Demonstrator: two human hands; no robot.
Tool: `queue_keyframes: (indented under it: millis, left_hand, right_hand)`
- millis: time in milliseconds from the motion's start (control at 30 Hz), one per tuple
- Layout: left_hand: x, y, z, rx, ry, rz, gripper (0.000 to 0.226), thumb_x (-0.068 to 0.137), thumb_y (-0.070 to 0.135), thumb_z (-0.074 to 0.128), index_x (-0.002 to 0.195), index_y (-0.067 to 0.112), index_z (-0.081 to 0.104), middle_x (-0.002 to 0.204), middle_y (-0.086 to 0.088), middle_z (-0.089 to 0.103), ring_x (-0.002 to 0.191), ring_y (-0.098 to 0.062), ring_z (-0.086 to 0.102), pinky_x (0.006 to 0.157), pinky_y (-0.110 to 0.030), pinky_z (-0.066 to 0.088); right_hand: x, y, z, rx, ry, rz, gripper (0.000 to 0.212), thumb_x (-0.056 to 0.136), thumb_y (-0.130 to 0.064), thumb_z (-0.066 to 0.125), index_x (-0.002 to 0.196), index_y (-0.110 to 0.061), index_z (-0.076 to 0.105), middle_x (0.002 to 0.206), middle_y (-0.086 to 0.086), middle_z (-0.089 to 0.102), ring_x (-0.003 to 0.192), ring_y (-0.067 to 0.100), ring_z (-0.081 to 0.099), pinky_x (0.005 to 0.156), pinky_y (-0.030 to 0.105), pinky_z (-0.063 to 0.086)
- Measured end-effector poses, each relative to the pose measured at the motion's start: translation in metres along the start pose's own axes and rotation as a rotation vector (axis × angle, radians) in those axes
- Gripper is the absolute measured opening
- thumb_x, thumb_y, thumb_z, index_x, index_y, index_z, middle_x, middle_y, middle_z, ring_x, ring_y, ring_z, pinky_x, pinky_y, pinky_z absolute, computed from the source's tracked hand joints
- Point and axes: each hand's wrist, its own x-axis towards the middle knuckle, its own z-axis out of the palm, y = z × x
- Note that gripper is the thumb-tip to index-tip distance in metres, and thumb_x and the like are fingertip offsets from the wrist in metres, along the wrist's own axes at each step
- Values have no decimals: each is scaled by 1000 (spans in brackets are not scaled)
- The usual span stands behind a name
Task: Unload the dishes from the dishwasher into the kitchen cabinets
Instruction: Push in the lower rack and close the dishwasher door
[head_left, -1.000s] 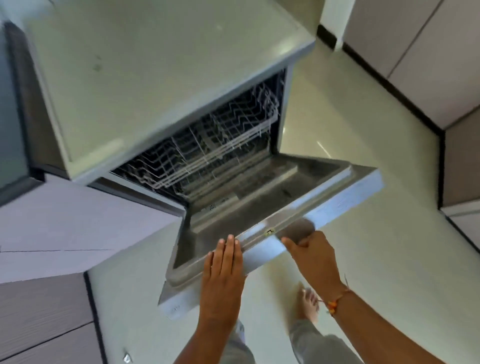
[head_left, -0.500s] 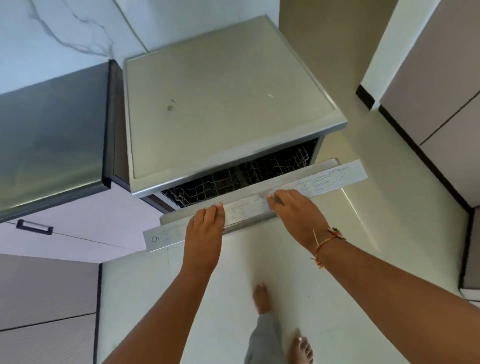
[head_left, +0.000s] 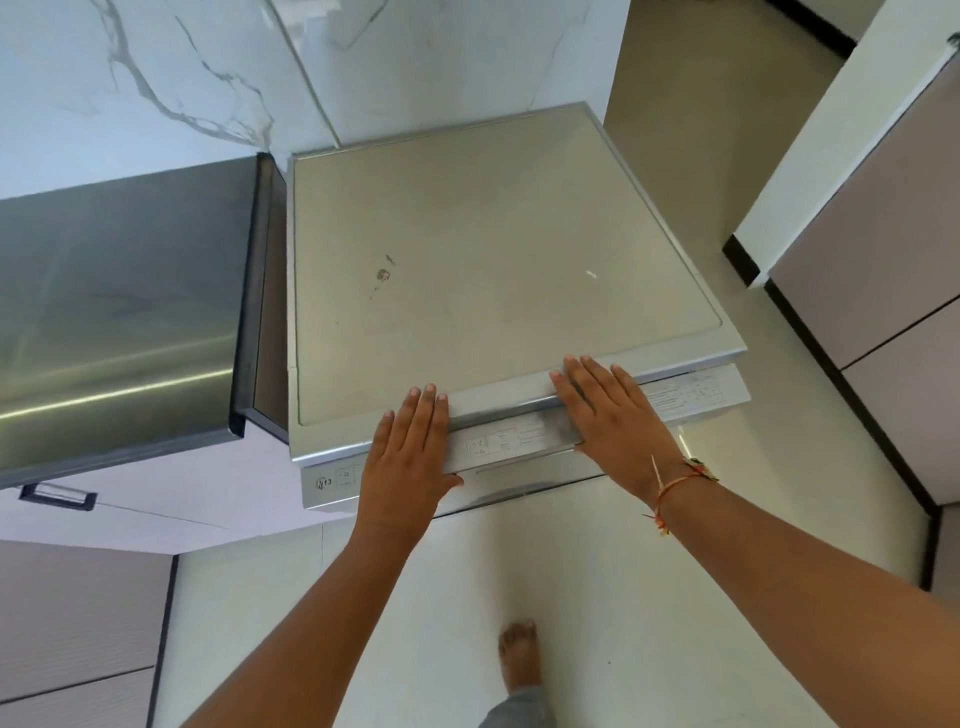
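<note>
The silver dishwasher stands below me with its door up against the body, so the racks inside are hidden. My left hand lies flat with straight fingers on the door's top edge near the control strip. My right hand presses flat on the same edge further right, fingertips reaching the dishwasher's top. No dishes are in view.
A dark steel countertop adjoins the dishwasher on the left, with pale cabinet fronts and a black handle below. Tall cabinets line the right side. My bare foot stands on the pale floor.
The dishwasher door swung up from fully open to against the body, hiding the racks. Both hands rose with it and now lie flat on its top edge.
</note>
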Motion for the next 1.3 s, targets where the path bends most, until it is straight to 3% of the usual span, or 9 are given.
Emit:
queue_keyframes:
  millis: [67,167,367,533,833,967,1200,1300]
  left_hand:
    - [6,-4,0,2,-41,-4,121,62,56,83,155,9,23,161,-9,23,150,-26,19,120,-48,23]
    - [9,-7,2,11,-43,21,113,65,56,81,153,9,29,159,-8,30,148,-26,26,119,-46,26]
    - [16,-8,1,16,52,36,89,69,47,83,142,10,47,147,-8,49,137,-27,45,111,-43,39]
    - [25,-11,8,9,136,46,74,69,39,86,131,11,55,134,-6,59,126,-27,55,101,-41,46]
    - [29,-12,22,36,279,46,45,87,32,74,124,14,56,127,-2,63,120,-24,59,92,-38,46]
    - [30,-12,28,34,320,49,40,88,31,73,122,16,56,125,-1,64,118,-23,59,89,-37,46]
    - [31,-4,17,39,210,-25,45,78,23,79,114,20,53,124,2,61,119,-22,57,91,-36,42]
    - [30,2,4,9,163,-49,38,83,33,74,111,19,53,121,2,60,116,-22,56,90,-37,43]
  right_hand:
    - [7,6,-3,9,-71,-6,112,70,-42,83,157,-14,17,163,10,17,150,30,19,120,49,20]
    - [13,7,-5,58,-91,6,109,66,-42,86,154,-16,27,160,8,27,147,29,27,119,47,26]
    - [24,4,-6,88,-36,37,88,63,-32,89,140,-15,49,146,9,48,132,32,46,110,44,39]
    - [34,3,-8,41,95,34,61,63,-25,88,117,-17,61,126,7,61,107,31,57,94,43,47]
    - [43,8,-1,-27,251,-12,35,70,-23,80,99,-17,61,105,3,63,85,29,54,78,41,44]
    - [45,8,5,-48,260,-9,30,75,-22,76,100,-17,59,107,4,62,83,29,53,77,42,43]
    - [42,-4,-3,-22,234,45,29,77,-19,72,101,-18,54,106,3,60,85,27,50,77,39,41]
    - [42,-10,-15,26,174,92,31,78,-31,72,100,-19,53,102,2,59,85,26,51,74,38,46]
